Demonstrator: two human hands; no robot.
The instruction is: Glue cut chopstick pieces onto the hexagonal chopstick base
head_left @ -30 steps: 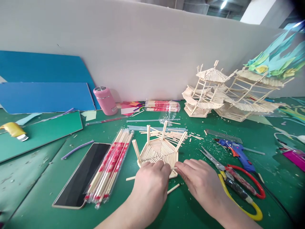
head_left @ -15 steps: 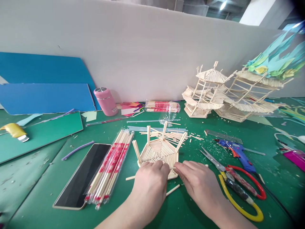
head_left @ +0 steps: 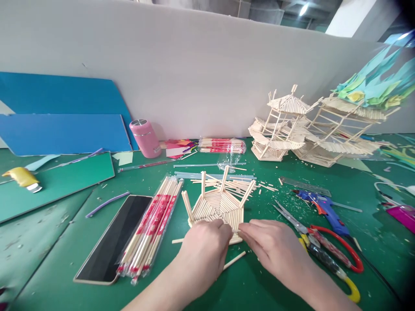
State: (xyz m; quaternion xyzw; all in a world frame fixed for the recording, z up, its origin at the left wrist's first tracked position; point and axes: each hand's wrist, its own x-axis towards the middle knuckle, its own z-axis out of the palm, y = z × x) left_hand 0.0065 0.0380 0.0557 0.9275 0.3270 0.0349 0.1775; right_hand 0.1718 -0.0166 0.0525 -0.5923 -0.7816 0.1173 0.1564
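A six-sided base [head_left: 218, 205] made of wooden sticks lies in front of me, with several short posts standing up from its far and side corners. At its near edge my left hand [head_left: 207, 244] is closed, its fingers curled and largely hiding what they grip. Close on the right, my right hand [head_left: 270, 242] pinches at the base's near right corner. A short wooden stick [head_left: 236, 232] shows between the two sets of fingertips, low along the rim. Loose sticks lie by the base, one [head_left: 234, 261] between my wrists and another [head_left: 177, 241] to the left.
Left of the base lie packaged chopsticks [head_left: 151, 229] and a phone [head_left: 112, 242]. Scissors [head_left: 320, 246] and a blue glue gun [head_left: 324, 209] are on the right. Stick pavilions [head_left: 280, 125], a pink canister [head_left: 145, 139] and glue sticks [head_left: 215, 175] stand or lie farther back.
Both hands have lowered slightly at the base's near edge, and the short stick between them sits lower, closer to the rim. The whole view has shifted a little.
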